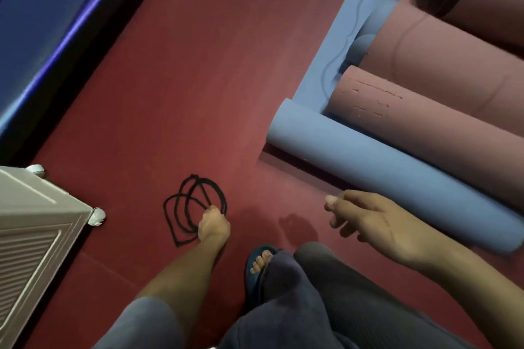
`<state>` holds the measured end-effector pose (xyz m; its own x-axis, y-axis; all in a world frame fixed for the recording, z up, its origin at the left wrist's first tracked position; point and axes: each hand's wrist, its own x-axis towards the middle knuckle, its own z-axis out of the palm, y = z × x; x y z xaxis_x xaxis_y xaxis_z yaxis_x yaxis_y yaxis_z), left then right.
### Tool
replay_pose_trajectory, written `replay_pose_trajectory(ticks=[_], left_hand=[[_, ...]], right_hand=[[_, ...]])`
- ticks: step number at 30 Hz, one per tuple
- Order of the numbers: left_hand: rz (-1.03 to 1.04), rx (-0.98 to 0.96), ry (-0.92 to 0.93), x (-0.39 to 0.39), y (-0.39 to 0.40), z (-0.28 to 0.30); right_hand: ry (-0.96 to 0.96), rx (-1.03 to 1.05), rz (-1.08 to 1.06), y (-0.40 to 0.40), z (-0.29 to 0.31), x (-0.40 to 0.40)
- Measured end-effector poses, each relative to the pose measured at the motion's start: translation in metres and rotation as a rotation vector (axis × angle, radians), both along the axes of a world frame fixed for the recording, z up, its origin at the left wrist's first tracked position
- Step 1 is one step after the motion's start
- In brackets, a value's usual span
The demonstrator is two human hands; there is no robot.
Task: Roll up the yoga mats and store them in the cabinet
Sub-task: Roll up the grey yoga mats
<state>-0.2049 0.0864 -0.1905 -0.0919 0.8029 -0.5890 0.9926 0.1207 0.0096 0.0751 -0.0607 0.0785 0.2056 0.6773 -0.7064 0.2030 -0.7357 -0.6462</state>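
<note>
Several black elastic loops (184,207) lie tangled on the red floor, and my left hand (213,224) reaches down and pinches them at their right side. My right hand (377,221) hovers with relaxed fingers and holds nothing, just short of a rolled blue yoga mat (382,170) that lies on the floor. Behind that roll lie a rolled pink mat (431,127), a partly unrolled blue mat (334,59) and more pink mat (465,45).
A white cabinet (34,229) with a louvred door stands on small feet at the left. A blue padded surface (42,22) with a dark edge runs along the upper left. My foot in a dark sandal (259,263) is planted between my hands.
</note>
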Motion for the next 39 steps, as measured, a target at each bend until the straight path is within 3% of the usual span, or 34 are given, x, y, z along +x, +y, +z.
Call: replay_pose_trajectory(ticks=[4,7,10,13,19,24,27,29,31,35,37,39], left_hand=[[-0.172,0.099,-0.111,0.007,0.005,0.044],[-0.226,0.116,-0.386,0.014,0.018,0.113],[-0.189,-0.096,-0.714,0.030,0.022,0.213],[-0.126,-0.379,-0.967,0.051,0.010,0.312],[-0.483,-0.463,-1.196,0.068,-0.044,0.496],[-0.732,-0.435,-1.123,0.045,-0.088,0.576],[-0.796,-0.458,-0.990,0.030,-0.114,0.604],[-0.970,-0.382,-0.745,0.024,-0.136,0.616],[-1.165,-0.260,-0.494,0.022,-0.159,0.621],[-1.359,0.129,-0.213,0.029,-0.184,0.617],[-1.383,0.284,-0.139,0.034,-0.191,0.608],[-1.417,0.308,-0.121,0.035,-0.201,0.595]], right_hand=[[-0.086,0.030,-0.028,0.004,0.005,0.008],[-0.206,0.135,-0.090,0.003,0.019,0.012],[-0.240,0.268,-0.110,0.006,0.052,0.011],[-0.149,0.396,0.000,0.005,0.103,0.006],[-0.075,0.610,0.231,-0.030,0.233,-0.032],[0.171,0.648,-0.043,-0.112,0.311,-0.041],[0.138,0.433,0.099,-0.162,0.350,-0.050],[-0.034,0.142,0.336,-0.188,0.368,-0.067],[-0.368,-0.115,0.520,-0.206,0.374,-0.087],[-1.018,-0.149,0.501,-0.231,0.367,-0.102],[-1.133,-0.176,0.427,-0.241,0.363,-0.105],[-1.141,-0.270,0.456,-0.248,0.355,-0.109]])
